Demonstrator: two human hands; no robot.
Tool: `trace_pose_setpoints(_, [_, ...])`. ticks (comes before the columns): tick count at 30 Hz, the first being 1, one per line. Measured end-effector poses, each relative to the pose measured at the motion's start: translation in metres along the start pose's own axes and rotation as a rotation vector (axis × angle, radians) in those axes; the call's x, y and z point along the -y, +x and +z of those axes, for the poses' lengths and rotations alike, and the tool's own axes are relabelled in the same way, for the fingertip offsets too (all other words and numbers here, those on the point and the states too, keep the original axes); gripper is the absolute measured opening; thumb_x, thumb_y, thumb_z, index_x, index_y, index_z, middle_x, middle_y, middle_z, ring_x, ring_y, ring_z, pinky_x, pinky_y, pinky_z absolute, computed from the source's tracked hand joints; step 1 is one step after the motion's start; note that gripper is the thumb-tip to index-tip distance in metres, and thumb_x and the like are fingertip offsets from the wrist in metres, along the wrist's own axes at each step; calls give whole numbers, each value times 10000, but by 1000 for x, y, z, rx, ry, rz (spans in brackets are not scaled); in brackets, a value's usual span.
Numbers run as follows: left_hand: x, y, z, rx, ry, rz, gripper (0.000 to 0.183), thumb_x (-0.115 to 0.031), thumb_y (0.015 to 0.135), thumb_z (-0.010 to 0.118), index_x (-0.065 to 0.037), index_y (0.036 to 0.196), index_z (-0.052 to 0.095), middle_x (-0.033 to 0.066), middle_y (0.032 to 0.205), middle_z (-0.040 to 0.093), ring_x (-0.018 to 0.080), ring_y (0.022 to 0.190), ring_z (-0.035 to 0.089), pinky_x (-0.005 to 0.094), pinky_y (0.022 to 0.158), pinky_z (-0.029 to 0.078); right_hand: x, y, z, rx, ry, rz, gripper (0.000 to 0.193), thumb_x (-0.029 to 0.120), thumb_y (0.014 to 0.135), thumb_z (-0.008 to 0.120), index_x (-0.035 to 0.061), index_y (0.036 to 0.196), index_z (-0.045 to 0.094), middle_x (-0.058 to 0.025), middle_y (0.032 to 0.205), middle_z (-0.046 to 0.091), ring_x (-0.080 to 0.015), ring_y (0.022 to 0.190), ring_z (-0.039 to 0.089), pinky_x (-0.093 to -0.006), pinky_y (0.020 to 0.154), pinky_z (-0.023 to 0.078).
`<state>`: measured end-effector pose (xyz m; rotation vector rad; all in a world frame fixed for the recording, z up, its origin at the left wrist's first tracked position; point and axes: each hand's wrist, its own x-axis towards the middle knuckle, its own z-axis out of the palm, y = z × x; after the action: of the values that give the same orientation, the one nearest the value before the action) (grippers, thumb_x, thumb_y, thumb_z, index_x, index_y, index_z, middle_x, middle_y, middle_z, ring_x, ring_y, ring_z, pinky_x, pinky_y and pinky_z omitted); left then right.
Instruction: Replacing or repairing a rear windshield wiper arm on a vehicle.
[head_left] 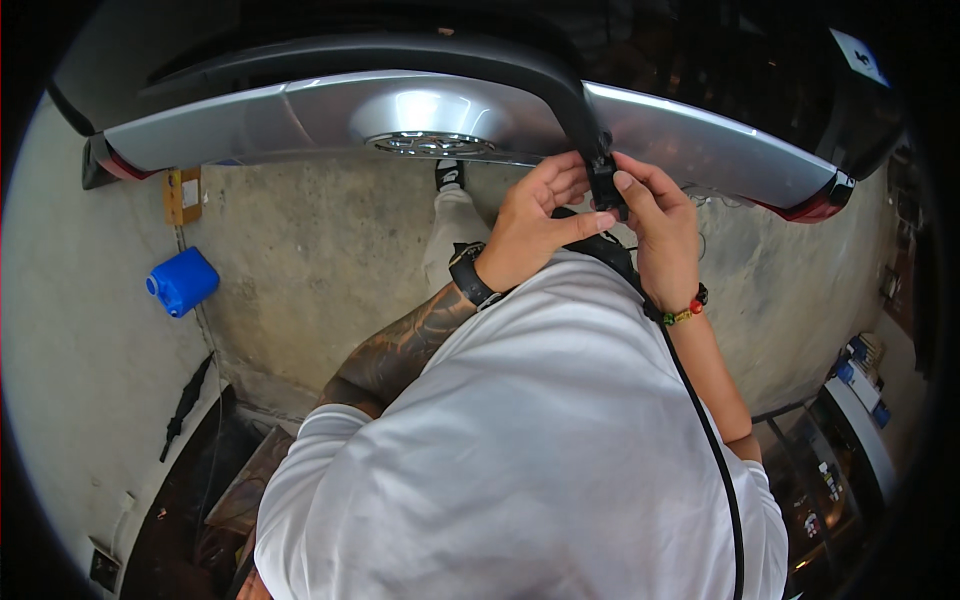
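A long black curved bar (490, 68) arches over the silver rear panel of a car (320, 110) and bends down toward me. At its lower end is a small black clip-like piece (604, 185), its exact kind unclear. My left hand (535, 215) closes on this piece from the left, thumb at its bottom and fingers partly behind it. From the right, my right hand (655, 205) pinches the same piece between thumb and fingers. A round chrome emblem (430, 144) sits on the panel, left of my hands.
Red tail lights (815, 208) mark the car's ends. On the left are a blue jerrycan (184, 281), a cardboard box (183, 196) and a folded black umbrella (187, 408). A black cable (705, 420) hangs along my right side. Shelving (835, 480) stands at lower right.
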<state>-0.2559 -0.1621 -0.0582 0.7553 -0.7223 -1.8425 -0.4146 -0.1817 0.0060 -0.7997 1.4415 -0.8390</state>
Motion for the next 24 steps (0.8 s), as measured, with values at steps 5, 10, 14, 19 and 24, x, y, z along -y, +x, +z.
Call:
trace_pose_setpoints(5, [-14, 1, 3, -46, -36, -50, 594, 38, 900, 707, 47, 1430, 438, 146, 1342, 592, 190, 1186, 602, 340, 1023, 525, 1, 3, -3, 40, 74, 50, 338, 223, 971, 693, 2, 1226, 671, -24, 1015, 679, -48, 851, 597, -236, 767, 520])
trace_pose_setpoints(10, [-13, -3, -3, 29, -44, -59, 659, 19, 889, 734, 25, 1462, 408, 144, 1375, 567, 188, 1224, 580, 332, 1026, 503, -6, 5, -10, 148, 156, 113, 321, 224, 988, 672, 31, 1239, 627, -13, 1035, 667, -49, 876, 606, -257, 822, 528])
trace_pose_setpoints(14, [-2, -4, -9, 47, -54, -21, 709, 9, 882, 749, 12, 1486, 378, 151, 1405, 547, 192, 1259, 553, 348, 1047, 485, -4, 2, -8, 203, 222, 111, 318, 234, 1036, 593, 45, 1291, 583, -25, 1097, 675, -85, 909, 639, -282, 871, 537])
trace_pose_setpoints(19, [-5, -7, -10, 12, -20, 37, 722, -25, 877, 772, 6, 1478, 374, 156, 1403, 556, 198, 1275, 548, 354, 1050, 469, -8, 5, -15, 278, 223, 74, 325, 253, 1069, 528, 31, 1304, 560, -58, 1141, 677, -132, 975, 670, -305, 887, 551])
trace_pose_setpoints(24, [-4, -4, -8, -50, 191, 182, 634, -49, 879, 774, -4, 1413, 434, 134, 1297, 634, 191, 1177, 615, 309, 947, 491, -9, 7, -11, 294, 144, 20, 384, 239, 1053, 562, 3, 1351, 509, -99, 1133, 678, -161, 955, 688, -307, 889, 556])
